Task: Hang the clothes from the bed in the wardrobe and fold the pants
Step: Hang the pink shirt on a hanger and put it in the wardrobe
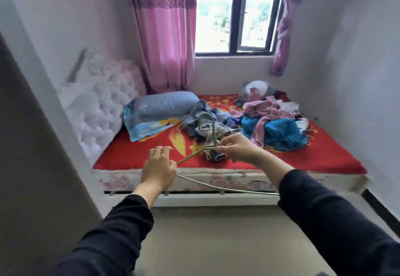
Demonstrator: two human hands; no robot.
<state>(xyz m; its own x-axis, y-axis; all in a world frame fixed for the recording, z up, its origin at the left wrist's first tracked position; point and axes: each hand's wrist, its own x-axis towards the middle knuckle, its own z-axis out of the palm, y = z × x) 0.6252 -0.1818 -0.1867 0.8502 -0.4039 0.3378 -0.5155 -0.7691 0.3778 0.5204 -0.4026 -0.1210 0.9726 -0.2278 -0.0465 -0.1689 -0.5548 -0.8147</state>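
Fingers of left hand (159,165) and right hand (238,148) seemingly pinch hanger (213,130) above clothes (279,130) on bed (134,154).

**Clothes + hanger: status**

Green hanger (214,133) held in air over near bed edge, hook up, bare.
Bed (134,152) w/ red cover.
Blue/grey clothes heap (194,113) mid-bed.
Pink/teal heap (277,124) at right, nr wall.
Both crumpled, unfolded.

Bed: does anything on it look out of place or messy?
Yes. Clothes lie in crumpled heaps across the red bedcover, unfolded, and the blue pillow sits askew near the headboard. The held green hanger is bare.
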